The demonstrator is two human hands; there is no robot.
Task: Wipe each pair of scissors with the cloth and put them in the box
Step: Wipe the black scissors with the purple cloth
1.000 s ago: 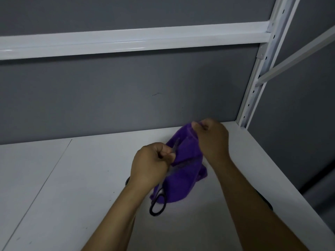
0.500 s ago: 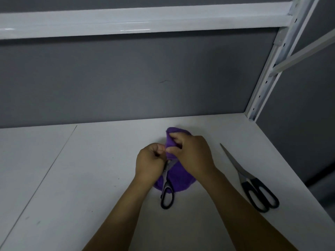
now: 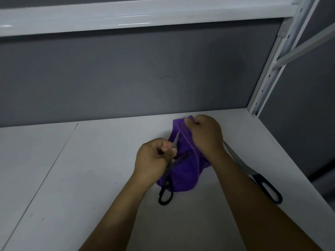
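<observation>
1. While the left hand (image 3: pixel 154 158) grips the black-handled scissors (image 3: pixel 176 141) over the middle of the shelf (image 3: pixel 90 178), their blades have spread apart.
2. Right hand (image 3: pixel 206 134), pinching the purple cloth (image 3: pixel 181 178), has pulled toward the back edge.
3. Wiping continues; boxing waits.

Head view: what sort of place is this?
Probably a storage or workshop shelving bay: a white shelf board as the work surface, a perforated white upright, a white beam overhead and a plain grey back panel.
</observation>
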